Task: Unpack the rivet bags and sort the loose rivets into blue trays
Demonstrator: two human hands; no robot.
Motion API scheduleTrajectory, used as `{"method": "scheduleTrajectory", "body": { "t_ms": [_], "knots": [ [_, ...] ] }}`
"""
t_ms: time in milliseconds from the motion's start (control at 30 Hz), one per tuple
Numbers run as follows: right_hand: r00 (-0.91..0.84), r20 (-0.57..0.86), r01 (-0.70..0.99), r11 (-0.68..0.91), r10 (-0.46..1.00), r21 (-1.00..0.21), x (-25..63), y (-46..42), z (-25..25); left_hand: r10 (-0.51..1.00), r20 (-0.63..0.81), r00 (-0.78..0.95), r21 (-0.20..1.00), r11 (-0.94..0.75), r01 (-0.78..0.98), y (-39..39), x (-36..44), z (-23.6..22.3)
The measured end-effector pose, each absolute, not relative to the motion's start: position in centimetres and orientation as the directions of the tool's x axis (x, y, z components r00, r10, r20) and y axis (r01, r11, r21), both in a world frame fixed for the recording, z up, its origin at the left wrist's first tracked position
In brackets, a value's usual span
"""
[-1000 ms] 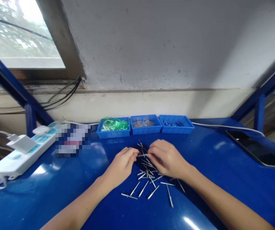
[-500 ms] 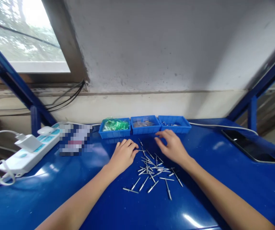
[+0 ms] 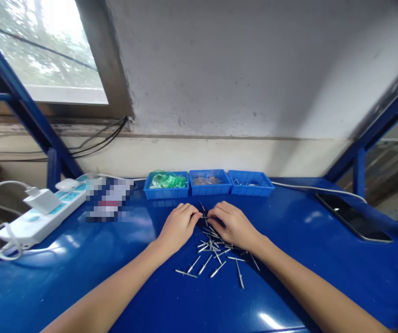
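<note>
My left hand [image 3: 181,225] is closed, with thumb and forefinger pinching a thin silver blind rivet [image 3: 204,217] held crosswise. My right hand [image 3: 233,225] has its fingers curled at the other end of that same rivet, so the two hands almost meet over the blue table. Below them lies a loose pile of blind rivets [image 3: 214,245], pointing every which way. Part of the pile is hidden under my right hand. Several single rivets [image 3: 205,265] lie spread toward the front, and one more [image 3: 202,206] lies just beyond my fingertips.
Three blue bins stand in a row at the back: one with green plastic packaging [image 3: 167,180], a middle bin [image 3: 210,189], and a right bin [image 3: 252,190] holding small metal parts. A white power strip [image 3: 42,221] with cables is at left, a phone [image 3: 353,217] at right.
My right hand has moved left and inward from its open pose, closing its fingers at the rivet in my left hand. The left hand stays nearly in place. The view has shifted slightly.
</note>
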State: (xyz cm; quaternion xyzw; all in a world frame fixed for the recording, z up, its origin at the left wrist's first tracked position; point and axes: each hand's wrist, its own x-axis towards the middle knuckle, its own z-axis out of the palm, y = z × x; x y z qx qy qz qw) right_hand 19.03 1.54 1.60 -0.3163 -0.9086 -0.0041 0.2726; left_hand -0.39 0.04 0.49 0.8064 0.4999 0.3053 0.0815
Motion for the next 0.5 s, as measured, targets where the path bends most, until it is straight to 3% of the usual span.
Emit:
{"method": "scheduleTrajectory", "body": {
  "t_ms": [200, 367, 500],
  "knots": [
    [-0.615, 0.524, 0.628, 0.768, 0.589, -0.126, 19.02, 1.68, 1.63, 0.896, 0.359, 0.261, 0.595, -0.435, 0.676, -0.19, -0.41, 0.71],
    [-0.623, 0.526, 0.638, 0.765, 0.580, -0.087, 18.92, 1.40, 1.66, 0.872, 0.411, 0.266, 0.498, -0.459, 0.736, -0.25, -0.38, 0.86],
    [-0.630, 0.543, 0.653, 0.757, 0.555, -0.016, 19.36, 1.76, 2.22, 0.877, 0.398, 0.268, 0.499, -0.452, 0.739, -0.14, -0.39, 0.61]
  ]
}}
